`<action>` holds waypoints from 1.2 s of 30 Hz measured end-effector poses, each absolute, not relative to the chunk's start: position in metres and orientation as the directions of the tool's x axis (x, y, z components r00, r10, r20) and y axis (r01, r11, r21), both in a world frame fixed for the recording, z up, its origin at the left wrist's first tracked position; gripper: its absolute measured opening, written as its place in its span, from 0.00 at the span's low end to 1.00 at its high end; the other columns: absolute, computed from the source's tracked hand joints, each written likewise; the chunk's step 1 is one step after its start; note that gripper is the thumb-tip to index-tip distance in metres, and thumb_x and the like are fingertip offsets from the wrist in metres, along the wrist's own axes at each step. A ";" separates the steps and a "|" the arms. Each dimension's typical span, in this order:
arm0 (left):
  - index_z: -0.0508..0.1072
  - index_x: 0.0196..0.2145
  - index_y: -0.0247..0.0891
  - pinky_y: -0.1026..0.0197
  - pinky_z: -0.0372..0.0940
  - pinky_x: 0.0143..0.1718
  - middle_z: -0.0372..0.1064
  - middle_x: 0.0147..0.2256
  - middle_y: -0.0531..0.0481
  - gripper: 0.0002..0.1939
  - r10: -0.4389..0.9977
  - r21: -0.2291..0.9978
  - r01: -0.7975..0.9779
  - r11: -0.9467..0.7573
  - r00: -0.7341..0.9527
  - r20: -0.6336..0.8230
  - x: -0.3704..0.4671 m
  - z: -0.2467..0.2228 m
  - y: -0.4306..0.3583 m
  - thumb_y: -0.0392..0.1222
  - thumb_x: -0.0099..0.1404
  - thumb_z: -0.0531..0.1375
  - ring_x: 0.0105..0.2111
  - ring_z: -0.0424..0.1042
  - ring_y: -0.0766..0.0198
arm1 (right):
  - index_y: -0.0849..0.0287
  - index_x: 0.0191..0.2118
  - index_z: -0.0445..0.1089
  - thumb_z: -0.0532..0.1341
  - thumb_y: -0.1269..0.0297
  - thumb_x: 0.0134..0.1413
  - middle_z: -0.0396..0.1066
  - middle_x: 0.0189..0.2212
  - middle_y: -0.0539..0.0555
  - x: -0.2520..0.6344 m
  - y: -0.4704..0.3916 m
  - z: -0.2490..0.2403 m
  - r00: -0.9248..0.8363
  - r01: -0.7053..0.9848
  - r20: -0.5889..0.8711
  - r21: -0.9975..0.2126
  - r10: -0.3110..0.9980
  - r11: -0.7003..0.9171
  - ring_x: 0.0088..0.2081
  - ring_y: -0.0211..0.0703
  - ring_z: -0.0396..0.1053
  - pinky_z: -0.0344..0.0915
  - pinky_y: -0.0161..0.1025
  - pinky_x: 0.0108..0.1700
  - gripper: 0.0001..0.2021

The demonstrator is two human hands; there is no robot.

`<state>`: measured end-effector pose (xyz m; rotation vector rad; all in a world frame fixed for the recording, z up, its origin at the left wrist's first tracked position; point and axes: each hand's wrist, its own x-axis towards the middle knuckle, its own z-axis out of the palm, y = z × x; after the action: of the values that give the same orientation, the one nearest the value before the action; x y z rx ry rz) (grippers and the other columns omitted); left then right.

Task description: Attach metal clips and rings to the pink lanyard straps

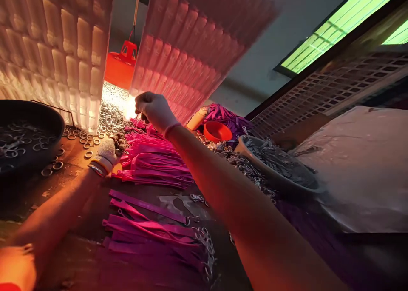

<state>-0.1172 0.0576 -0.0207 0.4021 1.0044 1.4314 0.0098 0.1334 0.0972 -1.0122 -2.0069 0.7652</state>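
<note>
My left hand (108, 152), in a pale glove with dark fingertips, is low at the table beside a heap of metal rings (110, 123). Its fingers are curled at the left end of a pile of pink straps (156, 159); what they hold is hidden. Above that pile, my right hand (156, 110), also gloved, is raised near the lamp's glow with fingers closed in a pinch. Glare hides whatever is between them. Closer to me lies a second row of pink straps (153, 231), with metal rings and clasps at their right ends.
A red lamp (119, 67) hangs between two ribbed translucent panels (185, 48). On the left stands a black pan (32, 150) holding rings. To the right are a red bowl (217, 131), a basin (245, 148) of metal clasps, and a large white sack (360, 167).
</note>
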 end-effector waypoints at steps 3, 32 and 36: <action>0.67 0.32 0.34 0.73 0.43 0.11 0.55 0.20 0.59 0.12 0.926 0.694 -0.690 0.206 -0.092 -0.366 -0.108 -0.023 0.064 0.36 0.74 0.50 0.13 0.53 0.76 | 0.62 0.38 0.72 0.59 0.69 0.57 0.71 0.29 0.49 0.038 0.117 0.057 -0.434 0.544 0.342 -0.638 0.833 0.545 0.34 0.40 0.70 0.67 0.38 0.44 0.06; 0.69 0.24 0.35 0.70 0.42 0.10 0.63 0.14 0.55 0.07 0.981 0.908 -0.372 0.191 0.040 -0.190 -0.094 -0.018 0.050 0.30 0.58 0.61 0.10 0.56 0.73 | 0.60 0.45 0.74 0.54 0.67 0.66 0.78 0.39 0.56 0.055 0.071 0.019 -0.363 0.848 0.166 -0.350 0.917 0.399 0.40 0.44 0.73 0.60 0.35 0.40 0.11; 0.69 0.19 0.34 0.69 0.45 0.14 0.60 0.12 0.56 0.10 0.993 0.986 0.127 -0.109 0.056 0.103 -0.103 -0.009 0.048 0.30 0.55 0.63 0.11 0.55 0.74 | 0.60 0.45 0.75 0.54 0.68 0.63 0.79 0.40 0.58 0.056 0.065 0.040 -0.454 0.886 0.043 -0.081 0.890 0.456 0.42 0.47 0.74 0.59 0.36 0.38 0.13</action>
<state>-0.1035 0.0484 -0.0092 1.4069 1.2151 1.1863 0.0555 0.0650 0.0402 -1.5976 -2.6121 0.0721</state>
